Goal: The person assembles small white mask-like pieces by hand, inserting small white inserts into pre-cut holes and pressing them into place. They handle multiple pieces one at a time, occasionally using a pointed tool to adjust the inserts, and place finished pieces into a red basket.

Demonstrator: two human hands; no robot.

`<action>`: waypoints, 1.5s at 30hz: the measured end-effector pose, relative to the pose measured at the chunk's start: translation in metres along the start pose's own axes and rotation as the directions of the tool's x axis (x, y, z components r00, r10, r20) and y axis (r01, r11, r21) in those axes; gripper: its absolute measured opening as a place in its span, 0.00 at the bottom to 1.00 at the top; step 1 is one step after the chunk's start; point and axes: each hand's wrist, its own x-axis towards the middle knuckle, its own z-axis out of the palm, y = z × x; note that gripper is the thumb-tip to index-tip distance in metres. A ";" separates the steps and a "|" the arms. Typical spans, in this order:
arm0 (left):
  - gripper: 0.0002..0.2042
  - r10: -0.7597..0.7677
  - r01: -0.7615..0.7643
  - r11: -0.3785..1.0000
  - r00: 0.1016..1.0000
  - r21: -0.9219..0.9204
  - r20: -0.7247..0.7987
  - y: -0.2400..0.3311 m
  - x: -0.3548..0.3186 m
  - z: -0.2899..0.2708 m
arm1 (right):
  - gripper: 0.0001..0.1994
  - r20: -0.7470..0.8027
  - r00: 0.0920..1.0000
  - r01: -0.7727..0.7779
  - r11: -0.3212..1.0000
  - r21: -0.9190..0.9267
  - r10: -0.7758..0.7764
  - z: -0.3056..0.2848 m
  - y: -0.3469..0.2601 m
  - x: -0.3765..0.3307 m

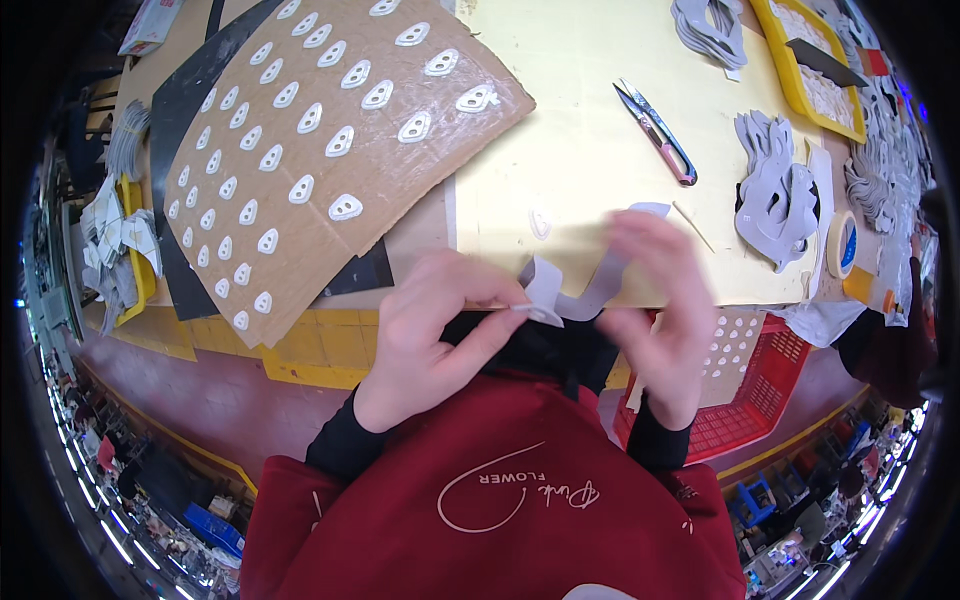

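Between the thumb and forefinger of my left hand is one end of a curved grey fabric piece, held over the table's front edge. A small pale patch shows at the pinch, partly hidden by the fingers. My right hand is smeared by motion, its thumb and fingers apart around the piece's other side, with no grip on it visible. A white oval patch with holes lies on the yellow table sheet just beyond. Thread snips with pink-and-black handles and a thin stick lie farther right.
Rows of white patches cover a cardboard sheet at left. On the right are stacked grey pieces, a tape roll and a yellow tray. A red basket stands below the table edge.
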 end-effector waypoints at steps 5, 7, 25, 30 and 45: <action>0.06 0.039 -0.032 0.998 0.985 -0.047 0.167 0.010 0.005 -0.012 | 0.19 0.340 0.934 0.038 0.977 0.209 -0.109 0.010 -0.006 0.006; 0.07 0.065 -0.077 0.996 0.979 0.052 0.195 0.005 0.009 -0.013 | 0.16 0.120 0.993 0.015 1.000 0.017 -0.017 0.009 -0.002 0.007; 0.10 0.307 -0.345 0.921 0.929 0.180 0.208 -0.032 0.007 -0.011 | 0.03 -0.284 0.945 -0.219 0.960 -0.173 0.164 0.007 0.019 0.012; 0.09 0.306 -0.335 0.938 0.921 0.088 0.242 -0.030 0.012 -0.010 | 0.06 -0.111 0.985 -0.160 0.938 -0.308 0.132 0.030 0.015 0.020; 0.08 0.188 -0.218 0.886 0.976 0.409 0.111 -0.020 0.010 0.018 | 0.08 -0.086 0.996 -0.029 0.917 -0.397 -0.005 0.041 0.014 0.015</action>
